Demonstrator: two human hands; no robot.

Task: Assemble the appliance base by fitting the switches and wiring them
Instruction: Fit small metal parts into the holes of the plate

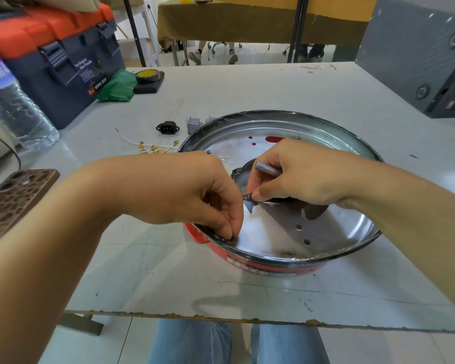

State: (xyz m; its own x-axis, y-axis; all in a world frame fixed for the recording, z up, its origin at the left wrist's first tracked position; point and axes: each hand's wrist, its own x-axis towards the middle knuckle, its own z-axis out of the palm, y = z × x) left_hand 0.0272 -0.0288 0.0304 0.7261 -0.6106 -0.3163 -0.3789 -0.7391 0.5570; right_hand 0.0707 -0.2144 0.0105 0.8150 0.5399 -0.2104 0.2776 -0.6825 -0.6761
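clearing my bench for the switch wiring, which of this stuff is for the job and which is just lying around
For the job: appliance base, grey switches, black power socket, brass terminals and wires, grey part in the right hand.

Lying about: phone, water bottle, toolbox, tape roll, green bag.

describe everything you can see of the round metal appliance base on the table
The round metal appliance base lies open side up on the grey table. Its inside is shiny silver metal with small round holes and a large cut-out near the middle; the outer wall is red with a black-and-white band, and the rim is dark. The left hand presses its fingertips at the near-left rim. The right hand reaches inside, holding a small grey switch and pinching a dark piece.
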